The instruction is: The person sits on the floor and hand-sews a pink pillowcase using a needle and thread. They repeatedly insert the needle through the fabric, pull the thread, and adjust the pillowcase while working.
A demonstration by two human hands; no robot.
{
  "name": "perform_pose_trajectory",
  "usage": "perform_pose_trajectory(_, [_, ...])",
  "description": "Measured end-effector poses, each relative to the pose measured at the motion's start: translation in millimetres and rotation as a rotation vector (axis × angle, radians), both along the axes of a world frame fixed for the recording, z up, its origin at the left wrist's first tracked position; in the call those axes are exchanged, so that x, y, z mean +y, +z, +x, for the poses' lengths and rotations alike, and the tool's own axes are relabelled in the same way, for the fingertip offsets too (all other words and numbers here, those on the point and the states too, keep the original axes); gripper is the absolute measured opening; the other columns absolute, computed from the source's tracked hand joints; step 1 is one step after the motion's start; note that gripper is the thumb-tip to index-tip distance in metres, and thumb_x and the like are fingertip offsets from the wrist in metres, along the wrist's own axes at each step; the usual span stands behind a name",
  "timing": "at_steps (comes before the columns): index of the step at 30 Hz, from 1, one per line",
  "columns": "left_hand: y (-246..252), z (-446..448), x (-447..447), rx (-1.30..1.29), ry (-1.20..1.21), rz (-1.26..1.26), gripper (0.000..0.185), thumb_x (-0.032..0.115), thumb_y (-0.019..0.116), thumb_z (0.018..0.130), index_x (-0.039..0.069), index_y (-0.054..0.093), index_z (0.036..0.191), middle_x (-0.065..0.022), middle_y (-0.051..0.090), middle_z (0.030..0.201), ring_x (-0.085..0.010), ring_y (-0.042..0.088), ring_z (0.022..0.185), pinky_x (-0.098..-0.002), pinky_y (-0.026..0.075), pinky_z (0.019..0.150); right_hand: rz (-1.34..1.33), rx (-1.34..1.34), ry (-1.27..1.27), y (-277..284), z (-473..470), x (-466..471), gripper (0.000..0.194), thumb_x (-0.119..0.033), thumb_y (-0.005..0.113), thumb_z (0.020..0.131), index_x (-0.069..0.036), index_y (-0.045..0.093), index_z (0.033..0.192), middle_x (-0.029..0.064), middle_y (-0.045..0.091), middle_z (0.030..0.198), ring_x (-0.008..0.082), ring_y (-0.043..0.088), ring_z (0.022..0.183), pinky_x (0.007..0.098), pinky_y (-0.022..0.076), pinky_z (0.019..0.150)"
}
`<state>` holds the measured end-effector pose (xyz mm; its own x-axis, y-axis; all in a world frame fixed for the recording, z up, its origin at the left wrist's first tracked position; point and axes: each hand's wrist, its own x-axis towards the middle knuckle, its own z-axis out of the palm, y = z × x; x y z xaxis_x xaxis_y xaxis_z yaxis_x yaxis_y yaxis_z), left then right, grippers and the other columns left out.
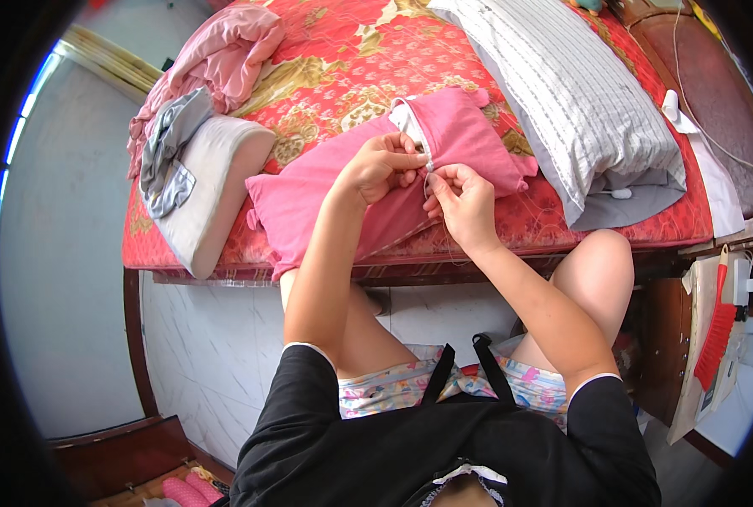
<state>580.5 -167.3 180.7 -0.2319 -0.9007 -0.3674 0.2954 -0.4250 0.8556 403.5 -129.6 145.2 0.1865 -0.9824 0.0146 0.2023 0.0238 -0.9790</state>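
Note:
A pink pillowcase (332,171) lies across the near edge of the bed. White material (405,120) shows through a gap in it, bordered by a white edging strip (428,152) that looks like a zipper. My left hand (382,168) pinches this strip between thumb and fingertips. Just below and to the right, my right hand (462,199) pinches the lower end of the same strip. A thin loose thread (450,244) hangs under my right hand. The fingers hide the exact point of grip.
A white contoured foam pillow (208,184) carries a crumpled grey cloth (173,152) on the left. Pink bedding (224,57) is bunched behind. A striped pillow (553,95) lies right on the red bedspread (325,76). A red brush (715,342) rests on the side cabinet.

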Motion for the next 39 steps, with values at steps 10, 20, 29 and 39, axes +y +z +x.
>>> perform_pose_trajectory(10, [1,-6,3,-0.089,0.001,-0.024,0.02,-0.002,0.072,0.085,0.007,0.055,0.084,-0.0036,0.062,0.072,-0.0125,0.061,0.056,-0.0224,0.051,0.052,-0.25,0.25,-0.116,-4,-2,-8,0.009,0.003,0.065,0.087,0.001,0.057,0.09,0.0149,0.067,0.075,0.0229,0.071,0.066,0.0328,0.0541,0.059])
perform_pose_trajectory(20, [10,-23,14,-0.427,-0.001,-0.191,0.012,-0.001,0.067,0.087,0.001,0.055,0.086,-0.0074,0.065,0.074,-0.0136,0.065,0.062,-0.0245,0.055,0.057,-0.339,0.6,-0.037,12,-12,-17,0.008,-0.005,0.064,0.088,-0.001,0.061,0.093,0.0177,0.068,0.078,0.0377,0.068,0.075,0.045,0.052,0.065])
perform_pose_trajectory(29, [8,-27,17,-0.507,0.04,-0.206,0.008,-0.002,0.064,0.089,0.001,0.057,0.09,-0.006,0.065,0.077,-0.0123,0.066,0.065,-0.0242,0.054,0.058,-0.335,-0.011,-0.249,45,-35,-36,0.012,-0.012,0.051,0.1,0.0,0.05,0.101,0.0157,0.063,0.095,0.0255,0.065,0.064,0.0344,0.0524,0.056])
perform_pose_trajectory(39, [1,-30,20,-0.962,-0.122,-0.571,0.008,0.007,0.067,0.086,0.002,0.072,0.09,-0.0102,0.066,0.085,-0.02,0.066,0.074,-0.032,0.053,0.07,-0.181,-0.492,-0.806,75,-163,-88,0.023,-0.015,0.038,0.103,0.005,0.043,0.095,0.0169,0.062,0.079,0.0335,0.069,0.07,0.043,0.0631,0.065])
